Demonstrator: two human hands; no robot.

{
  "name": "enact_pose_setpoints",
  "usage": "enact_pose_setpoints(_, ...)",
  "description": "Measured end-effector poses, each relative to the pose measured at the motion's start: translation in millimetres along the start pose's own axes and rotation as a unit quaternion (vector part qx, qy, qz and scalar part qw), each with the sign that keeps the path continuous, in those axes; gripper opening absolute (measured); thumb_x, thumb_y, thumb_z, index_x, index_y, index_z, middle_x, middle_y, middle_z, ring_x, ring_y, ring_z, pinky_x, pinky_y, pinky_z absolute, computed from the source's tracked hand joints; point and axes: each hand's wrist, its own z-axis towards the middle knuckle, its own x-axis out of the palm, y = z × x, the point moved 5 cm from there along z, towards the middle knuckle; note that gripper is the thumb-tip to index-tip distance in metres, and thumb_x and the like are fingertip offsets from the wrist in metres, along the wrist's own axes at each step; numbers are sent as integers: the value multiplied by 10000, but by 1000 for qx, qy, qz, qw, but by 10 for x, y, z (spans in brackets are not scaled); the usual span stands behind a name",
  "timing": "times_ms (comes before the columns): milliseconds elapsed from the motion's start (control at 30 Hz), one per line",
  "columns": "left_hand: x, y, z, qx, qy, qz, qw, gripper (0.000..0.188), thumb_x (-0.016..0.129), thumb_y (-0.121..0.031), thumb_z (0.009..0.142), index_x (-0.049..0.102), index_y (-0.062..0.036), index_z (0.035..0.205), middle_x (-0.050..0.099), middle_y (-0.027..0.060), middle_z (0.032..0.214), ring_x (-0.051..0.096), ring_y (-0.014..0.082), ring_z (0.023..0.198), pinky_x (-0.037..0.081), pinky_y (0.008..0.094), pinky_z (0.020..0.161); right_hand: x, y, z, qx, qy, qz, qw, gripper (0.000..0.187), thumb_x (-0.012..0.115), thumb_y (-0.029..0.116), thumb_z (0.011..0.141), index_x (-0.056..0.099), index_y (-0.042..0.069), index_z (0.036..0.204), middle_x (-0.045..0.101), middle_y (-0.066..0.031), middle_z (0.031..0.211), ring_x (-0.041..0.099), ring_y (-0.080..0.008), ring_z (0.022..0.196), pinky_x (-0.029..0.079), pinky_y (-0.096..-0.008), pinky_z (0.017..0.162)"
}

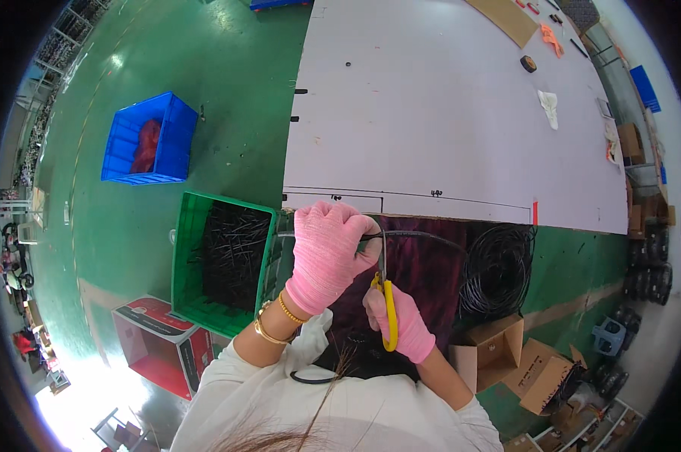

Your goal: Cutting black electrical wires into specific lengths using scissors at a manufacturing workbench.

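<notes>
My left hand [327, 256], in a pink glove, is closed around a black cable [431, 237] at the table's front edge. A short end of the cable sticks out to the left, over the green crate's side. My right hand [408, 325], also gloved in pink, grips yellow-handled scissors [390, 313]. Their blades point away from me and meet the cable just right of my left fingers; whether they have cut into it I cannot tell. To the right, the cable runs toward a large black coil [497, 271]. Many short black pieces [235, 252] fill the green crate [183, 282].
The white table [446, 113] bears drawn measuring lines and a red mark [535, 213]. A tape roll [529, 64] and an orange glove [551, 39] lie far right. A blue crate [171, 139] stands on the floor; cardboard boxes [498, 343] sit near right, a red-grey box [156, 350] near left.
</notes>
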Motion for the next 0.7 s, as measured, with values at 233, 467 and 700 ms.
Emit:
enact_pose_setpoints(233,-8,121,-15,-78,60,-250,963,320,703,-27,716,673,-129,1018,636,28,865,627,218,768,491,366,724,11,247,-75,43,5,16,999,207,413,183,1042,528,34,956,514,-35,701,487,-118,512,396,-240,476)
enact_pose_setpoints(467,136,58,127,-98,336,-575,740,387,605,56,807,619,37,1193,705,92,1036,682,160,963,547,316,892,41,258,-186,94,7,57,994,178,466,172,1023,540,21,964,530,-32,684,512,-115,500,400,-243,454)
enact_pose_setpoints(700,251,97,116,-120,381,-633,663,304,639,12,803,648,50,1104,726,138,969,700,183,939,549,309,860,86,302,-250,124,-25,177,976,220,709,204,904,563,54,836,489,21,570,454,-51,471,360,-242,437)
